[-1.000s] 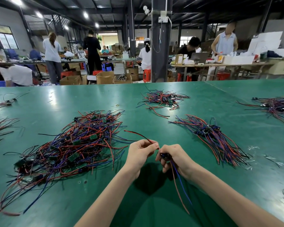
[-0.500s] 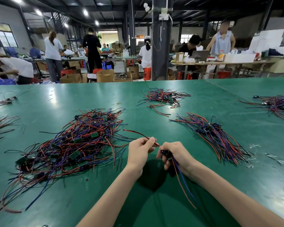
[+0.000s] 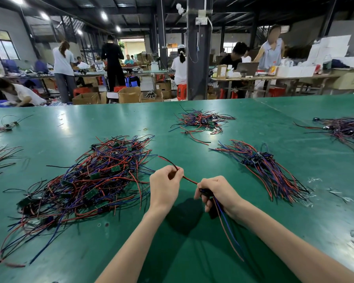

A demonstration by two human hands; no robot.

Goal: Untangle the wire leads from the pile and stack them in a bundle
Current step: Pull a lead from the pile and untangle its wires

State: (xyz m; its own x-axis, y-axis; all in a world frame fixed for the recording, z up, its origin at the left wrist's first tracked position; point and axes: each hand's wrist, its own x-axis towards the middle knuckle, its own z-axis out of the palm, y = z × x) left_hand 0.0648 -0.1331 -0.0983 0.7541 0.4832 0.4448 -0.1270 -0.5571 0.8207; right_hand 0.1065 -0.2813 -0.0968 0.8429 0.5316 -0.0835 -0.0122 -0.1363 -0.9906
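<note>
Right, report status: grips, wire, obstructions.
Left grip pinches red wire. Right grip holds its black connector. Tangled pile left, sorted bundle right; nothing blocking.

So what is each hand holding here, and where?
The left hand pinches a red wire partway along; the right hand grips the dark connector at its end, other wires trailing below.

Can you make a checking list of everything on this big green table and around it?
Surface: green table, shiny.
Job's things: tangled pile left of the hands; bundle to their right.
Clutter: plastic scraps at right; more heaps farther back.
Hands: left hand pinches red wire; right hand grips lead.
Cables: cord hangs on pillar.
Surroundings: workers, boxes behind.
</note>
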